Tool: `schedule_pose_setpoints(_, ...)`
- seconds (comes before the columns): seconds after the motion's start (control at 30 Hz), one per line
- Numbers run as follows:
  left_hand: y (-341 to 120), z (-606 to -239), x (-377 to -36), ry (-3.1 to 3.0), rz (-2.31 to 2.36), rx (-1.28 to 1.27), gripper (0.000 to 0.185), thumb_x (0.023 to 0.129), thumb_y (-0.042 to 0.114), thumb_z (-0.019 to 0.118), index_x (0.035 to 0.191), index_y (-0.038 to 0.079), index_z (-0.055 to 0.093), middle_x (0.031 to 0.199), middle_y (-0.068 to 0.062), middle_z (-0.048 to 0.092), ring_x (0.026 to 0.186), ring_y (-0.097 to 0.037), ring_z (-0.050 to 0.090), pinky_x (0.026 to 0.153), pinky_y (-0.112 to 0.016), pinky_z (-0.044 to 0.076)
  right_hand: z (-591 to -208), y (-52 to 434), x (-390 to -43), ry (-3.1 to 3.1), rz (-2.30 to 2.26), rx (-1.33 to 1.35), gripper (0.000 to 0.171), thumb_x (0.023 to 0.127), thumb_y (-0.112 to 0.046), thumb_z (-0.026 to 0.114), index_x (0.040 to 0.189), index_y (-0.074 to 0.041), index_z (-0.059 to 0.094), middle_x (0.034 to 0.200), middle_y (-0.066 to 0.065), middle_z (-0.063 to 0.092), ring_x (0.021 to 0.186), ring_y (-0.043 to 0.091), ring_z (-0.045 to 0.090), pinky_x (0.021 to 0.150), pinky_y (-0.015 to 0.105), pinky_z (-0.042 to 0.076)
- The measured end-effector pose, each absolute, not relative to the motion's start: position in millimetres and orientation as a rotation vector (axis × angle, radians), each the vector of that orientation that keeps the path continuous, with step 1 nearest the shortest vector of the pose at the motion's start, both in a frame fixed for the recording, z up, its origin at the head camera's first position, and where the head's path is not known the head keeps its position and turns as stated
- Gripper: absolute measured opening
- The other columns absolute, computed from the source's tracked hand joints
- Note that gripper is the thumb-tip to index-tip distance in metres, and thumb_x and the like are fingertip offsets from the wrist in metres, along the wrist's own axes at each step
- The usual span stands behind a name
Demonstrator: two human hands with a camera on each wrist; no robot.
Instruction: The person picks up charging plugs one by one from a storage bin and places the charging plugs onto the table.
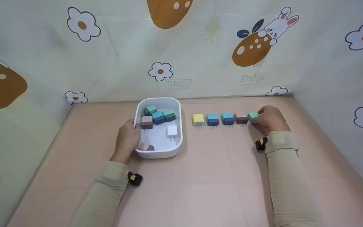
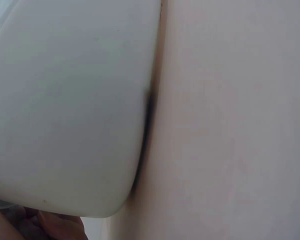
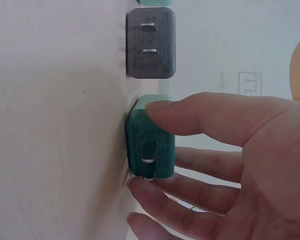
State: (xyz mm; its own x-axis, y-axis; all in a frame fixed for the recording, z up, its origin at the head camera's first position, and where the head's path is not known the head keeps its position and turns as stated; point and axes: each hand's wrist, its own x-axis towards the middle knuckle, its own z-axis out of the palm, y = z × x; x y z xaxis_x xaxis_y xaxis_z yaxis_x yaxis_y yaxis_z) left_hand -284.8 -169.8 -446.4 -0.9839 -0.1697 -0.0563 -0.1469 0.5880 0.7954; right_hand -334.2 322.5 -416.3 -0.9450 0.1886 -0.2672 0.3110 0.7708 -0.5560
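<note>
My left hand (image 1: 128,137) grips the left wall of a white plastic tray (image 1: 158,154); in the left wrist view the tray's outer wall (image 2: 75,110) fills the left side, with fingertips (image 2: 62,226) below it. At the right end of a row of charger plugs, my right hand (image 1: 271,119) pinches a green charger plug (image 1: 253,116) between thumb and fingers. Its metal prongs face the wrist camera in the right wrist view, where the green charger plug (image 3: 152,140) sits on the table. Beside it stands a brown-grey charger plug (image 3: 151,42), a small gap between them.
Leftward along the row are two blue charger plugs (image 1: 227,119) and a yellow one (image 1: 198,119). Inside the tray lie several more: green (image 1: 169,115), blue (image 1: 158,117), brownish (image 1: 146,122) and white (image 1: 172,131). A patterned cloth wall (image 1: 200,47) borders the table's back edge.
</note>
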Motion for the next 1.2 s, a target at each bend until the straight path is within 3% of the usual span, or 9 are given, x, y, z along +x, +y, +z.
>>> schedule_pose_setpoints(0.37,-169.9,-444.6,-284.6,-2.782,-1.384,0.285,0.048,0.114,0.025,0.037,0.15,-0.004,0.051,0.148,-0.026,0.059,0.131,-0.041,0.059,0.114,-0.059,0.045,-418.9,321.9,-335.0,2.8,-0.942,0.433,0.055,0.096,-0.027,0.078,0.131,0.011,0.059,0.131,0.028,0.059,0.114,0.041,0.054,0.1,0.056,0.051)
schedule_pose_setpoints(0.8,-168.4,-443.6,-284.6,-2.786,-1.385,0.277,0.049,0.114,0.026,0.036,0.151,-0.004,0.05,0.148,-0.025,0.059,0.131,-0.04,0.059,0.115,-0.058,0.045,-419.0,321.2,-334.8,2.823,-0.903,0.445,0.054,0.093,-0.03,0.079,0.124,0.011,0.062,0.126,0.026,0.061,0.112,0.039,0.054,0.105,0.057,0.048)
schedule_pose_setpoints(1.2,-167.0,-441.7,-282.5,-2.78,-1.423,0.293,0.05,0.115,0.025,0.035,0.154,-0.004,0.047,0.15,-0.026,0.058,0.136,-0.042,0.058,0.116,-0.058,0.044,-419.4,321.0,-333.6,2.787,-0.946,0.484,0.054,0.093,-0.031,0.08,0.127,0.007,0.062,0.128,0.024,0.06,0.112,0.039,0.055,0.103,0.056,0.049)
